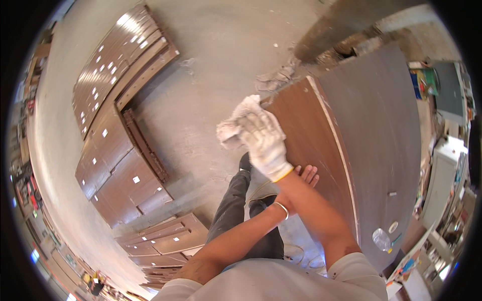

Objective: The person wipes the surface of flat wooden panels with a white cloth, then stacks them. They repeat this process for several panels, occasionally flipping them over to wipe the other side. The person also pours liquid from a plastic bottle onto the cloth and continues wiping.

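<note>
A brown wooden panel (306,125) with a pale strip along its right edge lies on a dark grey tabletop (376,130). My right hand (263,143), in a white knitted glove with a yellow cuff edge, grips a crumpled pale cloth (229,131) at the panel's far left edge. Part of the cloth hangs past that edge. My bare left hand (307,175) passes under the right forearm and rests on the panel's near left part, fingers stretched out. A pale bracelet (282,209) circles the left wrist.
Stacks of brown panels (108,165) with small white labels stand on the floor at left, with more boards (165,238) near my legs. A grey rag (276,78) lies beyond the panel. A clear bottle (381,240) and a tape roll (393,227) sit on the tabletop.
</note>
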Demonstrator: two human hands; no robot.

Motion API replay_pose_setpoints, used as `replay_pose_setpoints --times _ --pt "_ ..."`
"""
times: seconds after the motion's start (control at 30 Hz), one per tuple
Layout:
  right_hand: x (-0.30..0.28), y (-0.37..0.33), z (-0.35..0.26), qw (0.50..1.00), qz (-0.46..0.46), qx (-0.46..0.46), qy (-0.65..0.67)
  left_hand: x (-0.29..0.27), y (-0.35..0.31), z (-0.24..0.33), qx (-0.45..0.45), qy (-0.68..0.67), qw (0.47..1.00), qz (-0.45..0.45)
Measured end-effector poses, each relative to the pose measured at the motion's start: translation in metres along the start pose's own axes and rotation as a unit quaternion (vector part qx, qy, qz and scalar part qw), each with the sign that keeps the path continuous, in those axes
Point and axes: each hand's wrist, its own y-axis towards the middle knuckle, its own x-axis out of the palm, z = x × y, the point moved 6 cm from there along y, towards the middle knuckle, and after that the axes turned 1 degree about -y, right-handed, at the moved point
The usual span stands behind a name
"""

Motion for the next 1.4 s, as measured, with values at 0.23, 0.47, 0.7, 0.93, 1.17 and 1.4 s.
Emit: replay_pose_setpoints --times 0.23,0.47,0.7,0.93,1.17,1.4 --pt "-0.051 -0.059 -0.017 0.992 0.014 -0.025 0.124 0.006 -0.001 -0.002 -0.005 0.121 0.993 -0.011" --pt "0.001 0.031 -0.001 0.994 0.067 0.085 0.015 0.001 0.0 -0.005 0.018 0.11 0.994 -0.016" --pt "-0.012 -0.104 -0.019 0.993 0.005 0.103 0.059 -0.015 -0.092 0.011 0.099 -0.098 0.979 -0.149" --pt "-0.1 -0.325 -0.08 0.956 0.023 0.273 -0.107 -0.096 -0.199 -0.076 -0.035 -0.045 0.979 -0.195" --pt "-0.024 -0.164 -0.053 0.928 -0.026 0.369 0.03 -0.193 0.005 -0.091 -0.004 -0.052 0.994 0.091" --pt "-0.024 -0.286 -0.08 0.907 0.114 0.403 -0.047 -0.068 0.106 -0.011 0.158 0.202 0.966 -0.029"
